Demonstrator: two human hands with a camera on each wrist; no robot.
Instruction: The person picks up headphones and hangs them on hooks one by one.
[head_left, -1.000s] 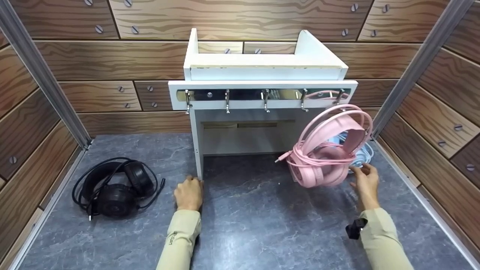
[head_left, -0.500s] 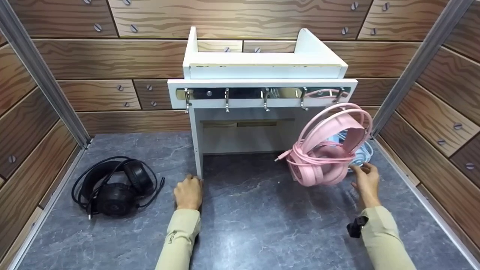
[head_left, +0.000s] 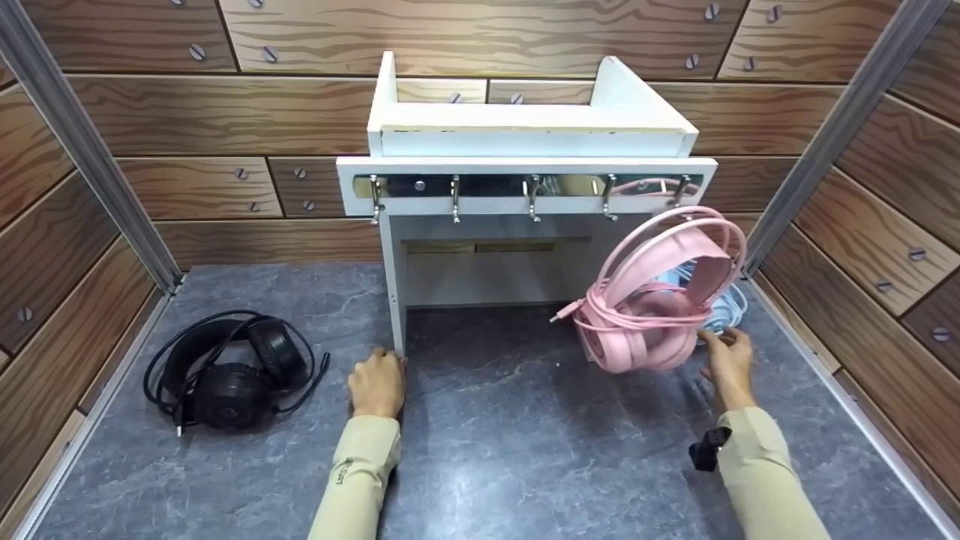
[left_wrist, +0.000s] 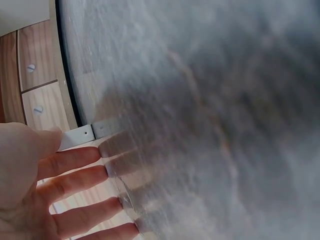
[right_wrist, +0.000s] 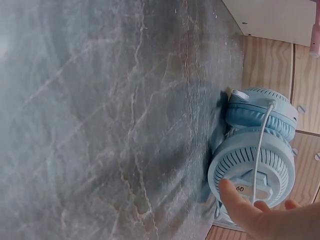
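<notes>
My left hand [head_left: 376, 384] rests on the tabletop beside the foot of the white shelf's left side panel [head_left: 396, 300]. In the left wrist view the thumb lies by the panel's foot [left_wrist: 77, 137], while the straight, spread fingers reach down to the table. My right hand [head_left: 729, 371] is at the light-blue headphones [head_left: 726, 309], largely hidden behind the pink headphones [head_left: 637, 330]. One digit lies over a blue ear cup [right_wrist: 252, 165] in the right wrist view; whether it touches is unclear. The pink pair hangs from the rightmost hook, cable wrapped around it.
Black headphones [head_left: 236, 375] with a loose cable lie at the left of the grey tabletop [head_left: 480, 450]. The white shelf [head_left: 532, 142] has a row of several metal hooks [head_left: 533, 199] across its front. Wood-patterned walls [head_left: 480, 37] enclose three sides.
My right hand and forearm shift very slightly left, still by the blue headphones. The left hand, shelf and all the headphones stay in place.
</notes>
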